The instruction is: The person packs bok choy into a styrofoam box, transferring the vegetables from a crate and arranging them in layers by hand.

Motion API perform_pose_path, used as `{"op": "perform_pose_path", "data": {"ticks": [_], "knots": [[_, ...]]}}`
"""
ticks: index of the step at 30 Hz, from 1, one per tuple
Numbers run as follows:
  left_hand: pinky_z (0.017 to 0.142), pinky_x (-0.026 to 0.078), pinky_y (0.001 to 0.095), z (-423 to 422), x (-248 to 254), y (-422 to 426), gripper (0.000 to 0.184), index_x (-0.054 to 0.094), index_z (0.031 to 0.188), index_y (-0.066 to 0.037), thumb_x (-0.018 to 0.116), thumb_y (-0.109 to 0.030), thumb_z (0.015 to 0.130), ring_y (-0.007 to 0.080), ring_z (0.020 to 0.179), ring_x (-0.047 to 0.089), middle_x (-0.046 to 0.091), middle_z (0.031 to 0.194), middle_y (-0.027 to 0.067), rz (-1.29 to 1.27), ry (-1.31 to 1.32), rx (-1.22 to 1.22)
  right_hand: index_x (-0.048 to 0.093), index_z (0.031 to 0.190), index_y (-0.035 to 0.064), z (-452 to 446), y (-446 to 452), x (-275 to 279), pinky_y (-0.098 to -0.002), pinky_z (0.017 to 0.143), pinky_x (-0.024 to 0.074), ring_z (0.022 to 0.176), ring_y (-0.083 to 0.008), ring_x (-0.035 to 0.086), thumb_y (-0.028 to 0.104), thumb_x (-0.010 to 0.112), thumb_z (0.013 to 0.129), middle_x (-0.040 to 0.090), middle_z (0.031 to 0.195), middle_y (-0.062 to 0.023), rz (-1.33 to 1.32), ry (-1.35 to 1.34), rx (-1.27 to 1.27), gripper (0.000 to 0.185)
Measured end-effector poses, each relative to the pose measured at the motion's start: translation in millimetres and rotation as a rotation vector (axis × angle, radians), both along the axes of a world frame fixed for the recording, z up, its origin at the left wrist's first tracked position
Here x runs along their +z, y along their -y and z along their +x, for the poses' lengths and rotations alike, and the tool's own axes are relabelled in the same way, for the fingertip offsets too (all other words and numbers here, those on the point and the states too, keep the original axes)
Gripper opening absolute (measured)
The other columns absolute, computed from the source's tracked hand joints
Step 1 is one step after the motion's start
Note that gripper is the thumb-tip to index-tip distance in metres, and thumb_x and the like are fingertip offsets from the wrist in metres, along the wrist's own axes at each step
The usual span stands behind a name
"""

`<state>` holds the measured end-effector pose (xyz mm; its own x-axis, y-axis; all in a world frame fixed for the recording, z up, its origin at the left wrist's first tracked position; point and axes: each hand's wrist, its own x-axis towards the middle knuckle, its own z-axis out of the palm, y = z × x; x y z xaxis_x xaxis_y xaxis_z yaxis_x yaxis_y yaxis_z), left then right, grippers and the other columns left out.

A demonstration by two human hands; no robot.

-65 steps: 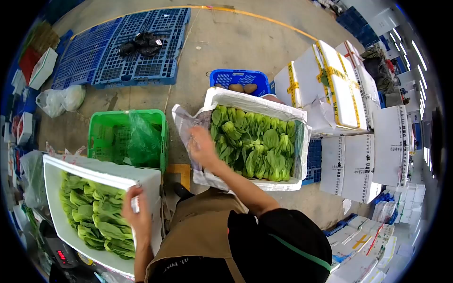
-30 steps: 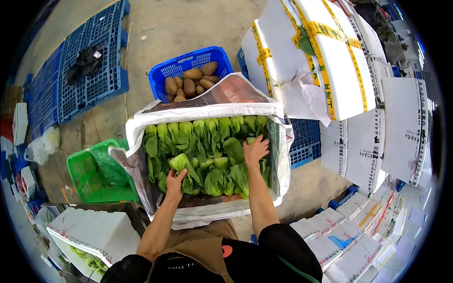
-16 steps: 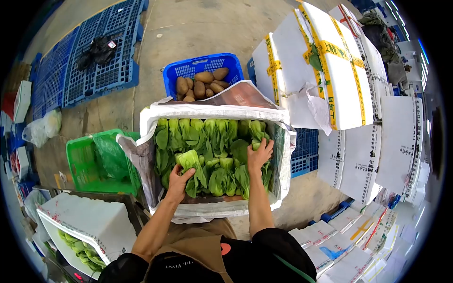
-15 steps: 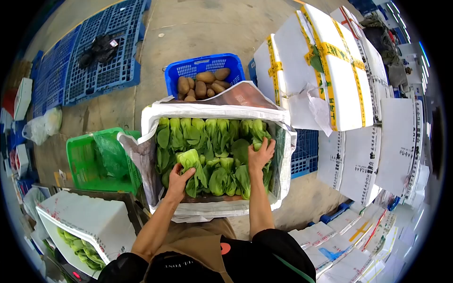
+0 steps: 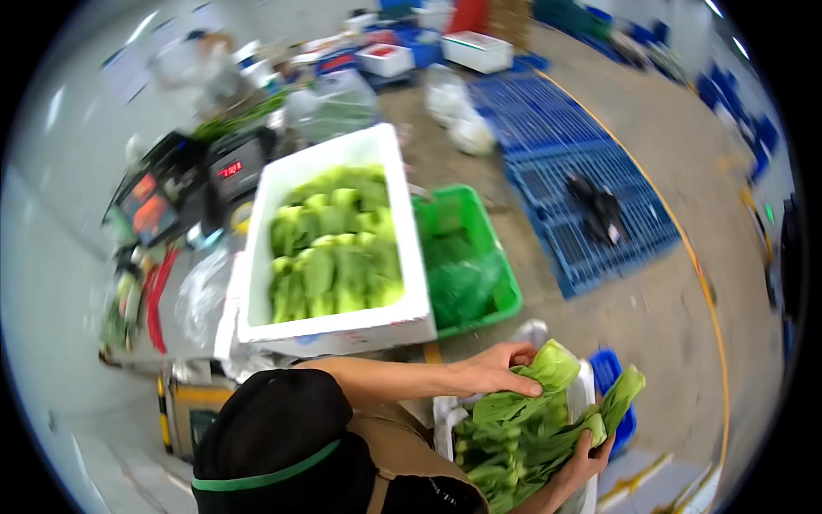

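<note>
My left hand [image 5: 501, 370] is closed round a head of bok choy [image 5: 555, 367], its pale base pointing up and away from me. Lower right, my right hand [image 5: 586, 463] grips more bok choy [image 5: 623, 398], seemingly two heads with their bases upward. Both hands are over a white-lined box [image 5: 582, 390] that holds rows of bok choy [image 5: 497, 450]. To the left, a white foam box [image 5: 398, 201] contains neat rows of bok choy [image 5: 338, 248]; neither hand touches it.
A green crate [image 5: 511, 295] with a green bag stands beside the foam box. A lit scale display [image 5: 229, 170] is behind it at the left. Blue pallets [image 5: 591, 210] lie on the floor, one bearing a black bag [image 5: 598, 210]. A blue basket [image 5: 606, 370] is partly hidden behind the lined box.
My view has swung left, bringing the foam box to the middle. Both hands have lifted bok choy out of the rows; the right hand now holds heads clearly above the box.
</note>
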<state>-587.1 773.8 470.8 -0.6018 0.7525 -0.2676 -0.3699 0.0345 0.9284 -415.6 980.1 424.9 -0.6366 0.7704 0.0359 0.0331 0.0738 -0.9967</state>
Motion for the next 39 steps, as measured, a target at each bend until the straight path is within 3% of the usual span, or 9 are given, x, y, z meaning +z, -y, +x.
{"op": "perform_pose_path", "data": {"ticks": [6,10,12,13,19,23,27,30,39], "knots": [[0.089,0.047,0.0388,-81,59,190,0.076,0.048,0.127,0.004,0.079,-0.038,0.072,0.0244,0.103,0.056,0.056,0.117,0.0168,-0.216,-0.403,0.462,0.049,0.129,-0.0064,-188,164,91,-0.0288,0.087,0.0464,0.100,-0.0174,0.059,0.000,0.063,0.079,0.060,0.115,-0.0120,-0.129,-0.167,0.589,0.053],[0.090,0.048,0.0387,-123,67,293,0.069,0.049,0.121,0.008,0.076,-0.036,0.076,0.0266,0.101,0.057,0.057,0.114,0.0193,-0.397,-0.249,0.887,0.051,0.128,-0.0070,-299,284,99,-0.0275,0.085,0.0473,0.099,-0.0154,0.059,0.005,0.070,0.079,0.061,0.114,-0.0116,-0.207,-0.142,0.824,0.055],[0.091,0.047,0.0373,-160,21,339,0.068,0.047,0.122,0.009,0.074,-0.035,0.078,0.0273,0.101,0.057,0.058,0.112,0.0200,-0.541,-0.413,1.001,0.051,0.127,-0.0067,-349,335,84,-0.0315,0.088,0.0470,0.101,-0.0206,0.059,0.014,0.072,0.079,0.061,0.112,-0.0149,-0.141,-0.102,0.885,0.057],[0.092,0.046,0.0383,-173,10,349,0.066,0.045,0.122,0.010,0.072,-0.033,0.080,0.0304,0.102,0.058,0.059,0.111,0.0218,-0.604,-0.396,1.057,0.052,0.127,-0.0061,-377,356,63,-0.0342,0.090,0.0461,0.102,-0.0246,0.059,0.020,0.072,0.079,0.059,0.114,-0.0177,0.174,-0.087,0.826,0.058],[0.095,0.041,0.0527,-248,-152,359,0.076,0.027,0.136,0.007,0.066,-0.032,0.084,0.0383,0.118,0.048,0.045,0.130,0.0250,-1.160,-0.577,0.849,0.023,0.147,0.0053,-452,442,-126,-0.0658,0.096,0.0286,0.124,-0.0458,0.036,0.038,0.062,0.086,0.026,0.146,-0.0257,1.349,0.406,0.804,0.079],[0.094,0.038,0.0565,-249,-167,345,0.073,0.032,0.135,0.004,0.064,-0.038,0.085,0.0383,0.118,0.047,0.045,0.129,0.0213,-1.287,-0.599,0.802,0.020,0.149,0.0046,-436,443,-155,-0.0668,0.104,0.0158,0.133,-0.0469,0.025,0.035,0.057,0.090,0.017,0.150,-0.0279,1.274,0.351,0.787,0.075],[0.096,0.033,0.0562,-252,-104,375,0.069,0.040,0.131,0.006,0.063,-0.041,0.086,0.0398,0.118,0.046,0.042,0.134,0.0231,-1.184,-0.641,0.755,0.022,0.148,0.0027,-431,433,-112,-0.0671,0.104,0.0152,0.135,-0.0460,0.024,0.034,0.060,0.089,0.018,0.150,-0.0286,1.184,0.325,0.815,0.077],[0.100,0.029,0.0528,-272,-121,383,0.068,0.036,0.139,-0.004,0.060,-0.043,0.088,0.0378,0.126,0.040,0.040,0.137,0.0217,-1.065,-1.080,0.779,0.024,0.146,0.0001,-422,437,-116,-0.0636,0.108,0.0142,0.137,-0.0450,0.022,0.032,0.065,0.086,0.019,0.149,-0.0292,1.219,0.315,0.818,0.079],[0.111,0.009,0.0586,-296,-190,366,0.064,0.025,0.148,-0.014,0.048,-0.044,0.095,0.0381,0.138,0.024,0.024,0.148,0.0266,-1.247,-0.926,0.712,0.019,0.147,-0.0040,-419,456,-152,-0.0617,0.111,0.0068,0.138,-0.0465,0.016,0.015,0.049,0.089,0.016,0.150,-0.0304,1.396,0.494,0.758,0.067]]}}
